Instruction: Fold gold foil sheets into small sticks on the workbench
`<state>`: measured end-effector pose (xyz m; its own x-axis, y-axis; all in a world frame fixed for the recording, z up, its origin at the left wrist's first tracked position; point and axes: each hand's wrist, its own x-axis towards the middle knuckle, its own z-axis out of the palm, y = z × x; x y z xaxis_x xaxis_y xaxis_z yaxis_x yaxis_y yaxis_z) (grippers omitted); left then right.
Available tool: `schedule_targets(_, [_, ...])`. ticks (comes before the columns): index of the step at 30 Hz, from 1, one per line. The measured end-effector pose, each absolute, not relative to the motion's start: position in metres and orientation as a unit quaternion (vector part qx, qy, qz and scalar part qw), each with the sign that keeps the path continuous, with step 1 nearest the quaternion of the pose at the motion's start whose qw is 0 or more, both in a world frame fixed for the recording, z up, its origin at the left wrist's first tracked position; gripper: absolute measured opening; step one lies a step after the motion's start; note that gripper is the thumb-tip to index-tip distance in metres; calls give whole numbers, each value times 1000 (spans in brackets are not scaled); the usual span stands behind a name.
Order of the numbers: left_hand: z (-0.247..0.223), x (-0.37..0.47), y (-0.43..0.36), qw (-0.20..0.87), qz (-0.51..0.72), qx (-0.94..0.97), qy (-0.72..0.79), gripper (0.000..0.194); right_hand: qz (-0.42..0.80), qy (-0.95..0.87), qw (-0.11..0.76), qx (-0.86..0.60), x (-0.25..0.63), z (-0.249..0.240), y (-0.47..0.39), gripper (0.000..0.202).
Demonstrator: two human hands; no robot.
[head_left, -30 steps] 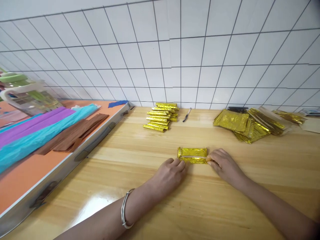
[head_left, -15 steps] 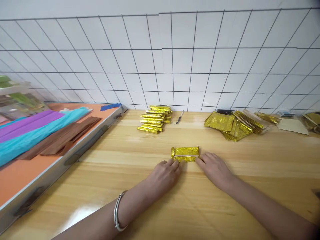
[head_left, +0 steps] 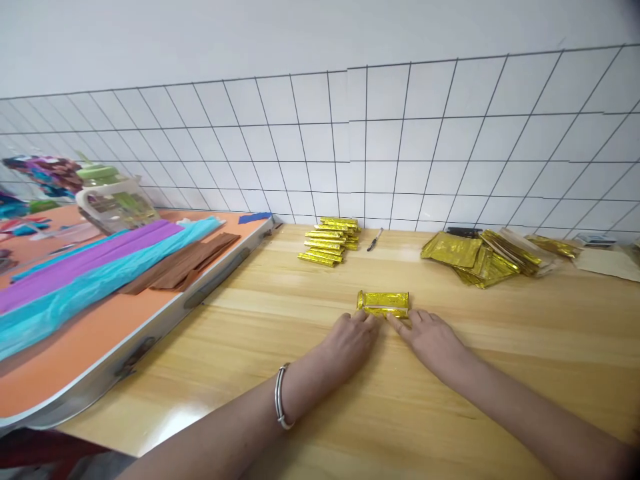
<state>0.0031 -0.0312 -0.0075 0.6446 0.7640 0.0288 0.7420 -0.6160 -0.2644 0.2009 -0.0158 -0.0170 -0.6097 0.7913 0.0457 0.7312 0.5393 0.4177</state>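
A small folded piece of gold foil paper (head_left: pixel 386 300) lies flat on the wooden table, a pale seam running along its length. My left hand (head_left: pixel 351 341) is at its near left edge, fingers curled down on the foil with the tips partly hidden. Against the near right side rests my right hand (head_left: pixel 434 339), its index finger stretched toward the middle of the near edge and the other fingers extended by the right corner. A silver bangle (head_left: pixel 281 397) circles my left wrist.
Behind lie a stack of folded gold strips (head_left: pixel 330 241), a pen (head_left: pixel 375 240) and a pile of flat gold foil sheets (head_left: pixel 467 257). To the left, an orange-topped table (head_left: pixel 60 373) bears purple, turquoise and brown crepe paper (head_left: pixel 185 263) and a green-lidded jug (head_left: pixel 113 193).
The view has swung left and up. My right index finger has slid from the foil's right corner inward along its near edge. My left hand stays at the near left edge.
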Motion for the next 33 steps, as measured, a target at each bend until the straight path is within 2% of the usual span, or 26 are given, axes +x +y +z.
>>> schedule_targets(8, [-5,1,-26,104,32,-899,-424,24,187,876,56,441,199,-15,-12,49])
schedule_targets(15, [-8,-22,-19,79,-17,-913,-399,40,168,893,12,417,233,-21,-4,49])
schedule_targets(19, [-9,-36,-16,59,-25,-929,-365,43,159,902,-7,402,246,-26,0,52])
schedule_targets(33, [8,-35,13,86,0,-966,-243,21,67,923,-36,376,258,-25,11,40])
